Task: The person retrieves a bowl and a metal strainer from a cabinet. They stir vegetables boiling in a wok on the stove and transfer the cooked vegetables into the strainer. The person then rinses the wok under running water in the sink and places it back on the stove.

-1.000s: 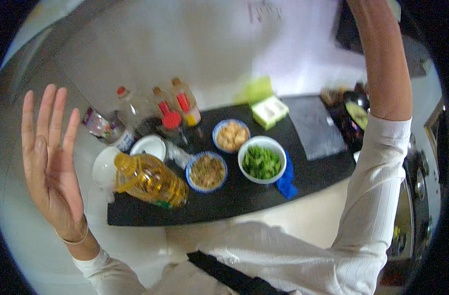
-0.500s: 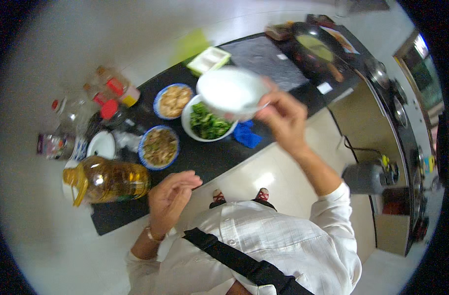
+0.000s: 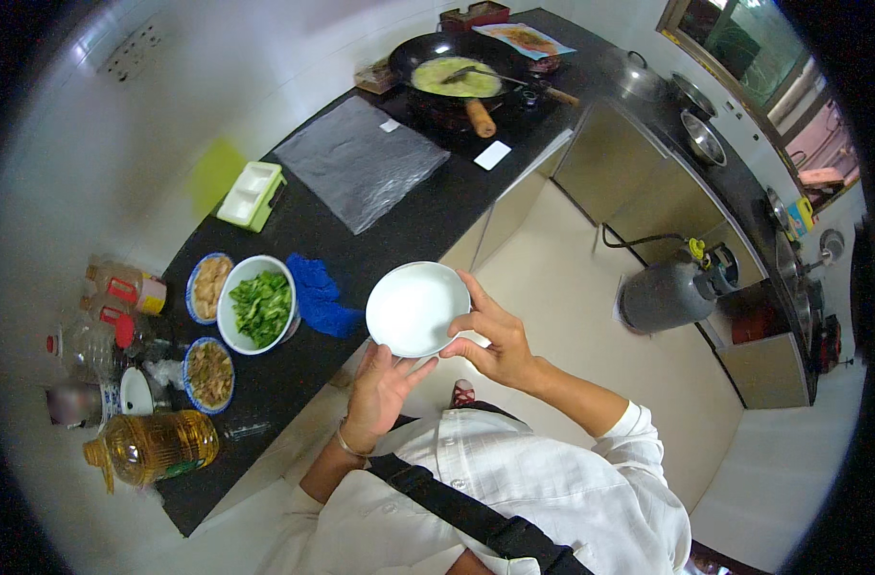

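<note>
You have the white bowl (image 3: pixel 420 305) lifted just off the near edge of the surface (image 3: pixel 289 374), its open side facing you and nothing visible inside. Your right hand (image 3: pixel 495 337) pinches the bowl's right rim between thumb and fingers; your left hand (image 3: pixel 375 398) meets its near side with fingers partly spread, though whether they bear any weight you cannot tell from this view. The step in hand looks like steadying the bowl between both hands; your next move would seem to call for a firm right-hand pinch and a level bowl, clear of the edge. Left of it on the surface lies a blue cloth (image 3: pixel 321 295), then a bowl of chopped greens (image 3: pixel 258 264), with a bowl of pale pieces (image 3: pixel 191 289) just beyond and a bowl of brownish mix (image 3: pixel 210 410) nearer the oil bottle (image 3: pixel 164 448). Farther off are a dark sheet (image 3: pixel 356 158) and, at its right, a wok (image 3: pixel 412 53) with yellowish contents.
</note>
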`<move>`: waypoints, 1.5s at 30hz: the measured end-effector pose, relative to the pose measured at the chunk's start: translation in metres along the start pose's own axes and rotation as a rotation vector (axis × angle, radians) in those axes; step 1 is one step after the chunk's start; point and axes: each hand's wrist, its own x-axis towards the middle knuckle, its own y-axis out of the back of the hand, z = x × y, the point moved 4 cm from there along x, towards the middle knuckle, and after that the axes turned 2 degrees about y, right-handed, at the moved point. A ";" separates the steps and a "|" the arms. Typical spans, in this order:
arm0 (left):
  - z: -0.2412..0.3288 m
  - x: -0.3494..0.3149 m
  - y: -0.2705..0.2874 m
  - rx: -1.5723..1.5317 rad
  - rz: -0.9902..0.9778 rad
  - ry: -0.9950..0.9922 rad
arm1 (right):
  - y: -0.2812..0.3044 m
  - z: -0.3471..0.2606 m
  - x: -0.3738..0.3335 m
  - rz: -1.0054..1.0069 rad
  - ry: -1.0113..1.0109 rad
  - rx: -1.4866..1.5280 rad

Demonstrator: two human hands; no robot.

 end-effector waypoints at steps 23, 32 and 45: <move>0.038 0.170 0.047 -0.081 0.219 0.024 | 0.200 0.189 0.152 0.290 -0.221 -0.784; 0.043 0.180 0.056 -0.145 0.355 -0.040 | 0.299 0.295 0.226 -0.146 0.085 -1.449; 0.003 0.199 0.034 -0.309 0.557 -0.239 | 0.316 0.344 0.257 -0.928 0.590 -1.230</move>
